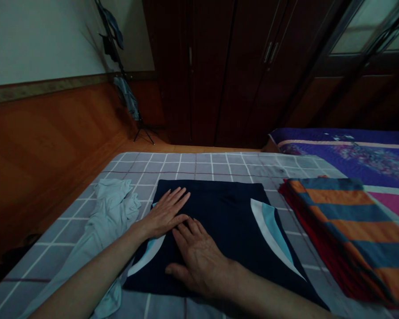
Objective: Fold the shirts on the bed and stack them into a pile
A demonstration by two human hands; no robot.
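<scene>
A folded navy blue garment with curved white and light-blue side panels lies flat on the grey checked bedspread. My left hand rests palm down on its left part, fingers stretched toward the far edge. Just nearer and to the right, my right hand is also laid flat on the cloth, thumb spread out to the left. The fingertips of my right hand meet the thumb of my left. Neither hand grips anything.
A crumpled pale garment lies on the left. Folded striped orange-and-blue cloth sits on red cloth at right. Beyond are a dark wardrobe, a coat stand and a purple-covered bed.
</scene>
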